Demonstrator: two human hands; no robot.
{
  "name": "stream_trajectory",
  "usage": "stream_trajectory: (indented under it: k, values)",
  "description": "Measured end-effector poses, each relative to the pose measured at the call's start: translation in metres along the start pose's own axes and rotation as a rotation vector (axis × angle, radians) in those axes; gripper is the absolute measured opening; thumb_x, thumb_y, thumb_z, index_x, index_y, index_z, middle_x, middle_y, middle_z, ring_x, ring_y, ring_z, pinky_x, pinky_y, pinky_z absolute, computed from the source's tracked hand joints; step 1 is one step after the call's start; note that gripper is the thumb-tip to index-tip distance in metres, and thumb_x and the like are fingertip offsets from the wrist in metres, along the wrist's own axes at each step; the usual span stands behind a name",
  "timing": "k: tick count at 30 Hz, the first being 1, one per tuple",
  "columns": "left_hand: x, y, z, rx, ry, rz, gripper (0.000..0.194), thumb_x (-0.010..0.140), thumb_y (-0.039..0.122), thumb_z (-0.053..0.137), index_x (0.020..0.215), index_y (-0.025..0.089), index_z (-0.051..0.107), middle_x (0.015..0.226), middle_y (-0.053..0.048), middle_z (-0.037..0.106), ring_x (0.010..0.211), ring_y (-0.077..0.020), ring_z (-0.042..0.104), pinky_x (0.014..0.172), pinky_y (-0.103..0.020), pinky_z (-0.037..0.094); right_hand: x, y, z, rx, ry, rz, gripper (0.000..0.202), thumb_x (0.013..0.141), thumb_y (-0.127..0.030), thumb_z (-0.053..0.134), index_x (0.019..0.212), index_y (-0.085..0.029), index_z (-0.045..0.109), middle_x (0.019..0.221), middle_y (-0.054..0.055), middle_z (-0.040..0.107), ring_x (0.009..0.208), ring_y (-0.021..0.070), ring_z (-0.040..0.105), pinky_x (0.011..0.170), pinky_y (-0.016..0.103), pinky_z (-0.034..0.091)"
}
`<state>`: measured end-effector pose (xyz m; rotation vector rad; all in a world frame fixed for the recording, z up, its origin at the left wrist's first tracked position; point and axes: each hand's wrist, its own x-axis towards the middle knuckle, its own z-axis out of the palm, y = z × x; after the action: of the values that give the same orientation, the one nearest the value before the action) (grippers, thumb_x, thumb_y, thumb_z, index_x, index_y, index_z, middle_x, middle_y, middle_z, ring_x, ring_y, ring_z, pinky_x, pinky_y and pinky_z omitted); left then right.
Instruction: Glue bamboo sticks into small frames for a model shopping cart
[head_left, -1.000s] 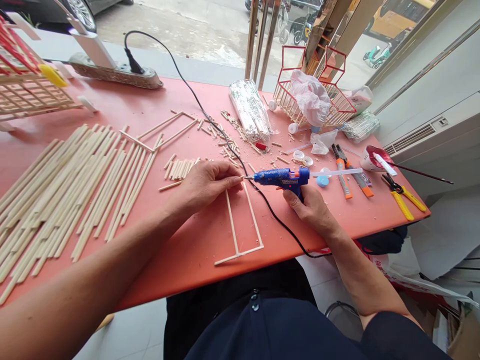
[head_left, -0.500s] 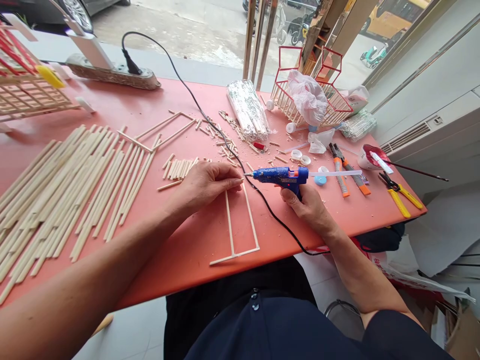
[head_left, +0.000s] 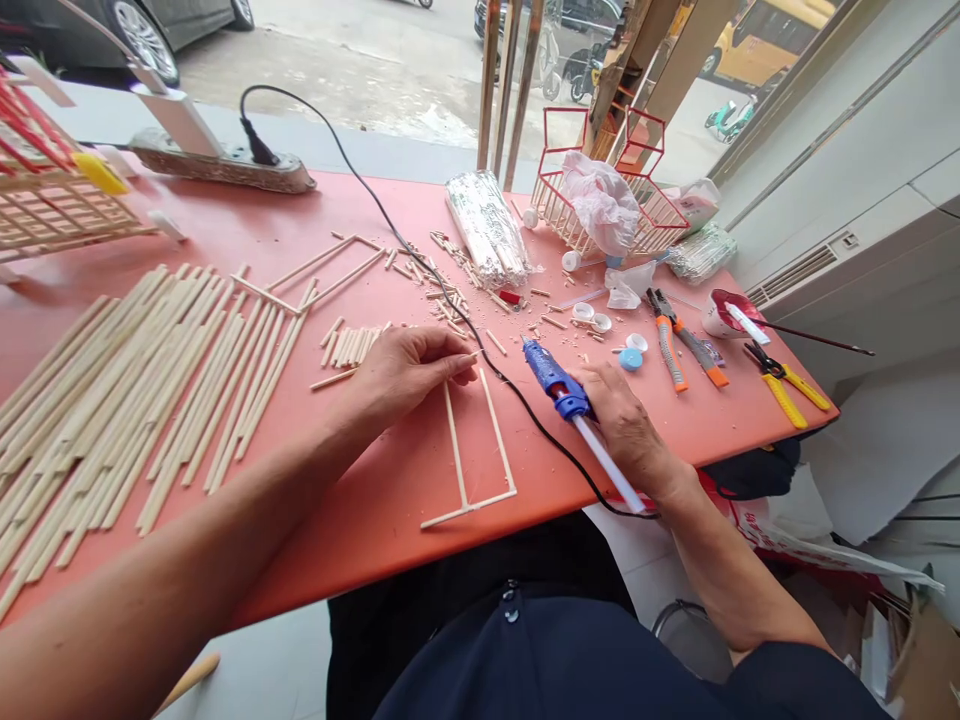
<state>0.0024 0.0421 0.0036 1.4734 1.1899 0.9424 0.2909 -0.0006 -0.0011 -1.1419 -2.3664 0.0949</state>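
Note:
My left hand [head_left: 412, 375] is closed, thumb and fingertips pinching a short wooden stick that is mostly hidden, with only its pale end showing. Just below those fingers lies an open frame of thin wooden sticks [head_left: 489, 501], its two long sides running toward me to a crosspiece near the table edge. In my right hand [head_left: 626, 425] is a blue glue gun [head_left: 553, 378], nozzle pointing away and to the left, apart from the frame. A clear glue stick [head_left: 606, 462] protrudes from the gun's back.
Many long wooden sticks [head_left: 120, 400] cover the left side, beside another stick frame [head_left: 330, 262]. A black cable [head_left: 360, 180] crosses from a power strip [head_left: 217, 165]. Orange-handled pliers [head_left: 667, 345], yellow-handled cutters [head_left: 784, 385] and a cup [head_left: 720, 318] stand right. Behind is a stick basket [head_left: 660, 225].
My right hand has turned the glue gun from pointing left to pointing away, its nozzle drawing back from my left fingertips. My left hand stays at the frame's far end. The view has shifted slightly.

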Motion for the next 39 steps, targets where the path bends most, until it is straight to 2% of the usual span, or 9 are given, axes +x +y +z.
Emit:
stream_trajectory:
  k: [5, 11, 16, 21, 25, 28, 30, 34, 39]
  values:
    - [-0.001, -0.007, -0.002, 0.034, 0.019, 0.002, 0.020, 0.076, 0.040, 0.077, 0.080, 0.021, 0.077, 0.072, -0.004, 0.079, 0.072, -0.0219, 0.076, 0.078, -0.034, 0.061, -0.018, 0.011, -0.022, -0.235, 0.059, 0.122, 0.043, 0.101, -0.040, 0.058, 0.137, -0.016, 0.061, 0.121, 0.018, 0.062, 0.115, 0.0335, 0.060, 0.105, 0.049, 0.051]
    - [-0.003, 0.000, -0.003, 0.100, 0.023, -0.064, 0.025, 0.072, 0.047, 0.079, 0.079, 0.023, 0.075, 0.075, -0.005, 0.081, 0.078, -0.0263, 0.078, 0.087, -0.040, 0.060, -0.046, 0.060, -0.044, -0.483, 0.245, 0.520, 0.038, 0.095, -0.041, 0.063, 0.122, -0.014, 0.068, 0.112, 0.019, 0.062, 0.110, 0.0358, 0.060, 0.100, 0.051, 0.051]
    - [-0.003, 0.003, -0.001, 0.058, 0.038, -0.067, 0.028, 0.068, 0.048, 0.081, 0.076, 0.022, 0.075, 0.075, -0.006, 0.081, 0.076, -0.0258, 0.078, 0.084, -0.038, 0.061, -0.059, 0.097, -0.051, -0.548, 0.207, 0.696, 0.038, 0.093, -0.043, 0.060, 0.115, -0.014, 0.069, 0.107, 0.019, 0.062, 0.109, 0.0363, 0.056, 0.099, 0.052, 0.048]
    - [-0.002, 0.004, 0.001, 0.018, 0.024, -0.068, 0.024, 0.069, 0.044, 0.079, 0.076, 0.021, 0.075, 0.071, -0.006, 0.080, 0.074, -0.0242, 0.077, 0.079, -0.036, 0.062, -0.060, 0.105, -0.061, -0.584, 0.133, 0.769, 0.036, 0.092, -0.045, 0.058, 0.110, -0.016, 0.070, 0.108, 0.019, 0.063, 0.108, 0.0367, 0.056, 0.096, 0.053, 0.048]
    - [-0.002, 0.007, 0.002, 0.013, 0.028, -0.058, 0.023, 0.068, 0.042, 0.078, 0.075, 0.020, 0.075, 0.070, -0.005, 0.079, 0.072, -0.0236, 0.076, 0.077, -0.035, 0.061, -0.045, 0.084, -0.071, -0.600, 0.214, 0.671, 0.035, 0.092, -0.042, 0.061, 0.111, -0.014, 0.071, 0.117, 0.022, 0.066, 0.115, 0.0376, 0.057, 0.102, 0.053, 0.045]
    - [-0.003, 0.008, 0.001, -0.008, 0.016, -0.057, 0.023, 0.068, 0.042, 0.078, 0.075, 0.020, 0.074, 0.069, -0.005, 0.078, 0.071, -0.0232, 0.076, 0.077, -0.035, 0.061, -0.018, 0.040, -0.068, -0.412, 0.275, 0.560, 0.031, 0.096, -0.044, 0.059, 0.103, -0.017, 0.072, 0.107, 0.016, 0.071, 0.100, 0.0296, 0.063, 0.093, 0.042, 0.048]
    - [-0.002, 0.007, 0.001, -0.020, 0.015, -0.060, 0.023, 0.068, 0.042, 0.078, 0.075, 0.020, 0.074, 0.068, -0.004, 0.078, 0.071, -0.0225, 0.076, 0.076, -0.034, 0.061, 0.004, 0.005, -0.055, -0.111, 0.122, 0.506, 0.033, 0.098, -0.049, 0.058, 0.097, -0.018, 0.071, 0.088, 0.008, 0.073, 0.076, 0.0197, 0.062, 0.076, 0.031, 0.047]
    - [-0.001, 0.005, 0.002, -0.027, 0.012, -0.045, 0.021, 0.070, 0.040, 0.078, 0.074, 0.021, 0.074, 0.068, -0.004, 0.078, 0.070, -0.0217, 0.075, 0.076, -0.033, 0.061, 0.043, -0.045, -0.018, 0.244, -0.350, 0.427, 0.046, 0.102, -0.047, 0.053, 0.069, -0.017, 0.061, 0.062, -0.001, 0.060, 0.058, 0.0106, 0.049, 0.061, 0.026, 0.032]
    - [-0.001, 0.003, 0.001, -0.058, -0.006, -0.007, 0.022, 0.072, 0.042, 0.079, 0.077, 0.020, 0.075, 0.071, -0.005, 0.079, 0.071, -0.0222, 0.075, 0.076, -0.035, 0.061, 0.070, -0.055, 0.007, 0.267, -0.513, 0.401, 0.054, 0.101, -0.046, 0.056, 0.057, -0.018, 0.044, 0.052, -0.007, 0.033, 0.054, 0.0076, 0.034, 0.059, 0.027, 0.024]
